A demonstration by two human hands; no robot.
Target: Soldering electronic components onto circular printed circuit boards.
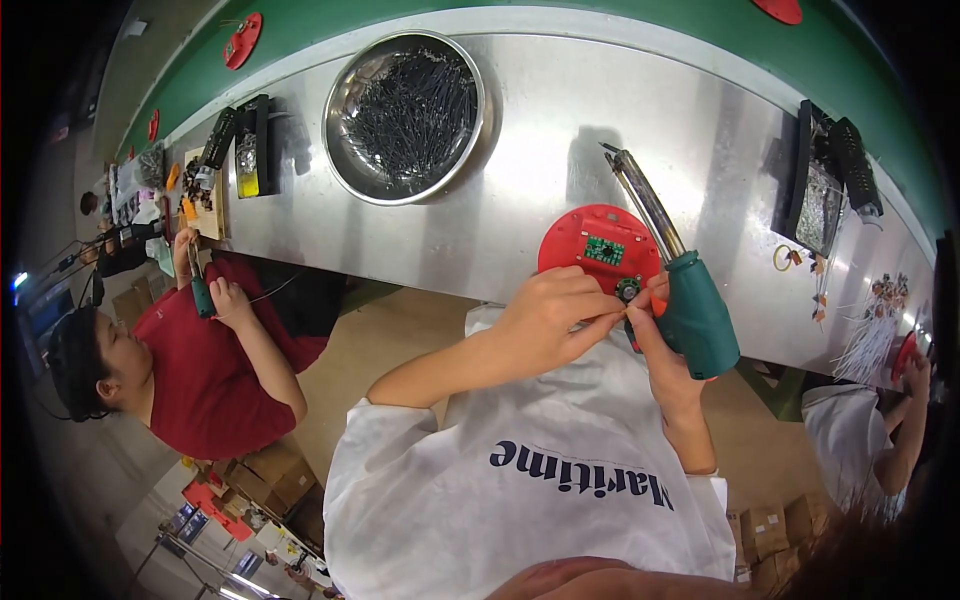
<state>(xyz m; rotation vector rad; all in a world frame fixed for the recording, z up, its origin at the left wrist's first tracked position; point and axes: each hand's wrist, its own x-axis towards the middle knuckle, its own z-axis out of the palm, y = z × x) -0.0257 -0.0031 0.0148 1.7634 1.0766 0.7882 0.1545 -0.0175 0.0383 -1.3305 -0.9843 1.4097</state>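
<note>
A round red plastic disc with a small green circuit board on it lies at the near edge of the metal bench in front of me. My left hand is closed in a pinch at the disc's near side, beside a small round dark part. What its fingertips hold is too small to make out. My right hand grips a soldering gun with a green handle. Its metal tip points up and away over the bench. The right thumb and fingertips come close to the left fingertips.
A steel bowl of black wires stands on the bench. Black stands sit at the right and left. White wires lie far right. A co-worker in red works at left, another person at right. Beyond runs a green surface carrying red discs.
</note>
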